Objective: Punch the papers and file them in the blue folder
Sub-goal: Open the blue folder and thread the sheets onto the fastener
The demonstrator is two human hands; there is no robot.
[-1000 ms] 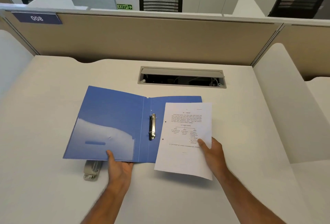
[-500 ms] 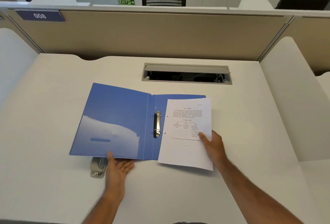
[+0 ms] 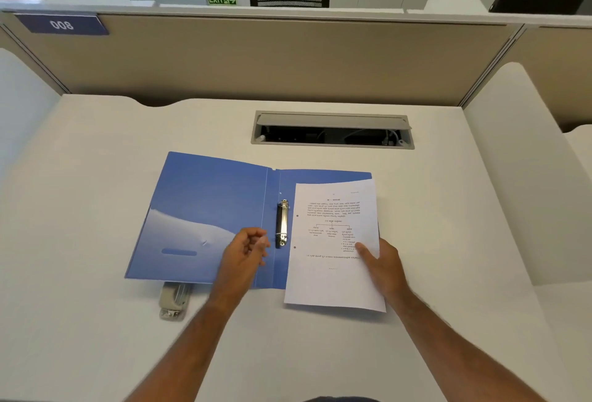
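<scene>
Since the earlier frame the left hand (image 3: 246,249) has moved from the near edge of the blue folder (image 3: 205,209) up over its inside cover, close to the ring binder mechanism (image 3: 282,223); its fingers are loosely curled, blurred, and hold nothing. From the head view, the folder lies open on the desk (image 3: 96,337) as before, its near left corner overlapping a grey hole punch (image 3: 173,302). The right hand (image 3: 382,265) keeps its grip on the printed sheet of paper (image 3: 333,283), thumb on top, fingers hidden beneath. Two punched holes show along the sheet's left edge, just right of the rings. Beyond the folder sits an open cable tray (image 3: 331,130).
</scene>
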